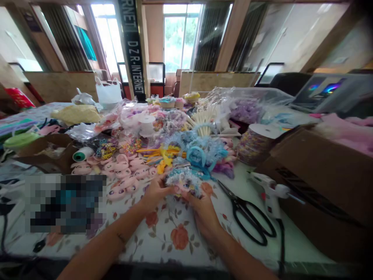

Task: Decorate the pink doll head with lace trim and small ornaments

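Observation:
Between my two hands is a doll head point(186, 186) with a pale face and fluffy blue-and-white yarn hair. My left hand point(157, 191) grips its left side, thumb along the lower edge. From the right, my right hand point(202, 208) pinches the lower part of the same head. Several pink doll heads point(125, 173) with painted eyes lie in a pile to the left. Just behind the held head sits a heap of light blue fluffy yarn point(201, 149). Black-handled scissors point(247, 214) rest on the flowered tablecloth point(179, 235) to the right.
A white glue gun point(269, 194) with its cord leans by a large cardboard box point(320, 186) at the right. Behind it stands a spool of multicoloured yarn point(256, 144). A small open carton point(48, 151) and a thread cone point(83, 154) are at the left.

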Available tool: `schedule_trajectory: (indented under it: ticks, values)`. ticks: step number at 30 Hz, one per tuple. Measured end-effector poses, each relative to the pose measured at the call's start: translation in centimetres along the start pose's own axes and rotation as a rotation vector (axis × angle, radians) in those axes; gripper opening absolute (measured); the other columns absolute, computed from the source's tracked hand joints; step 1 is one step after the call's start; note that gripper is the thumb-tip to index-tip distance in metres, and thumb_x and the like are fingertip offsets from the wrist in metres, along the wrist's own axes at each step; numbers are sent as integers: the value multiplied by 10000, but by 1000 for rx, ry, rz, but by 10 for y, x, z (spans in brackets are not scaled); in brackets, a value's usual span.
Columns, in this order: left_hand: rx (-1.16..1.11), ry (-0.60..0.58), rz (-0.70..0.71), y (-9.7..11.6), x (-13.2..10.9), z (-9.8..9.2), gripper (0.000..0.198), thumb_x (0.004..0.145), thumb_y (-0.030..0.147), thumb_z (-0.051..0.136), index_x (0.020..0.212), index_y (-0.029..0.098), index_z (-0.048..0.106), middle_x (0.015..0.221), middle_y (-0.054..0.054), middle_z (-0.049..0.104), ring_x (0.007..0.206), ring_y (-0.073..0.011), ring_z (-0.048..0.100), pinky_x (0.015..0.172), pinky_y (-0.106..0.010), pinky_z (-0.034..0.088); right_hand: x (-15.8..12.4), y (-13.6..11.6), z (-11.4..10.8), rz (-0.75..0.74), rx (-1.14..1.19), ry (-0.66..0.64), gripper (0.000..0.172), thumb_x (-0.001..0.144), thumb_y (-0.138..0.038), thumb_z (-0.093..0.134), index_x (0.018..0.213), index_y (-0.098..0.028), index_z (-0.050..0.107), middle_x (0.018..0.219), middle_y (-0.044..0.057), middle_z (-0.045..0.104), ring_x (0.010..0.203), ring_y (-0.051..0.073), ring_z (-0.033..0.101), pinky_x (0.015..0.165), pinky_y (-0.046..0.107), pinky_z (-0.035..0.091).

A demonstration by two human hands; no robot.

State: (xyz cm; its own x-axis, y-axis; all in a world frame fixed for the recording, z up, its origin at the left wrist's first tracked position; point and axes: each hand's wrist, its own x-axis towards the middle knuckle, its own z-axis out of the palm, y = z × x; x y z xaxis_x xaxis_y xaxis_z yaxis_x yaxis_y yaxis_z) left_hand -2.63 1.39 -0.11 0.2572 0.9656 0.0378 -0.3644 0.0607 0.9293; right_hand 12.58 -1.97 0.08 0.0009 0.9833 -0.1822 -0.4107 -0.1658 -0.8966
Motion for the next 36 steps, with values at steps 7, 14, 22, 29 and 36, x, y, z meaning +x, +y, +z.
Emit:
schedule_trajectory:
  ticks: [7,14,22,29,36]
  values:
    - [113,51,38,-1,-7,-7,281,629,244,806,875,151,708,839,-28,707,773,-171,637,719,-266,493,-3,1,-2,-134,-119,-3,295,624,-328,821,844,-172,701,737,6,703,661,152,599,659,283,481]
    - [29,125,-65,8,-11,-3,436,621,249,806,1028,170,672,963,-46,715,878,-200,656,779,-277,506,-1,6,-3,1,-97,-75,308,668,-376,791,863,-160,689,779,24,703,710,169,625,681,296,497]
    - [84,103,-338,19,-8,-35,609,621,286,791,1178,164,578,971,-89,707,873,-251,672,736,-334,533,-7,1,-18,294,34,-354,316,723,-320,741,966,-140,649,920,73,708,783,178,680,729,304,527]
    - [598,192,-153,4,2,-50,645,610,343,760,1186,146,546,1093,-121,674,1009,-294,627,832,-379,494,1,12,-49,190,-245,-160,726,612,-400,801,1232,-147,521,827,49,677,752,233,690,655,350,553]
    - [829,197,-106,8,1,-65,667,629,488,720,1195,176,558,940,-84,707,830,-262,661,681,-334,501,1,4,-67,-55,-476,-111,419,715,-435,679,1018,-148,636,832,80,687,715,217,656,570,308,511]
